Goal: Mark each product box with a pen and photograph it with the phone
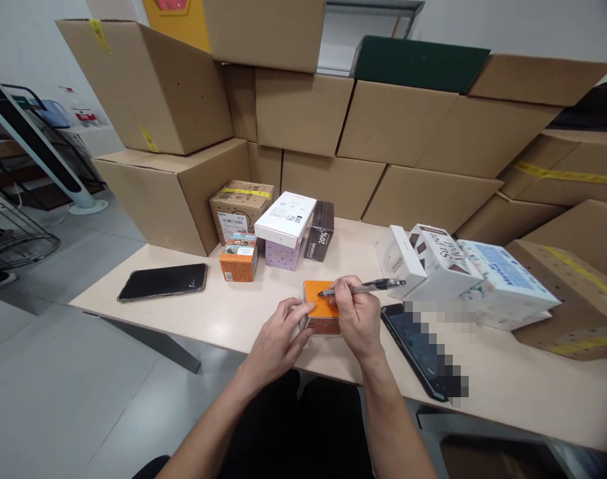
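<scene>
A small orange box [319,307] sits near the front edge of the table, between my two hands. My left hand [282,336] grips its left side, with fingers on the top and side. My right hand [359,318] is closed around a pen [375,286], whose tip points at the orange top face. I cannot tell whether the tip touches the surface. The pen's clear barrel and dark end stick out to the right of the hand. Part of the box's right side is hidden by my right hand.
A phone [163,282] lies at left, a dark handheld device [415,352] at right. Behind stand another orange box [239,258], a white box [286,218] on a purple one [282,255] and a dark box [320,231]. White boxes [440,263] and stacked cartons [303,113] border the table.
</scene>
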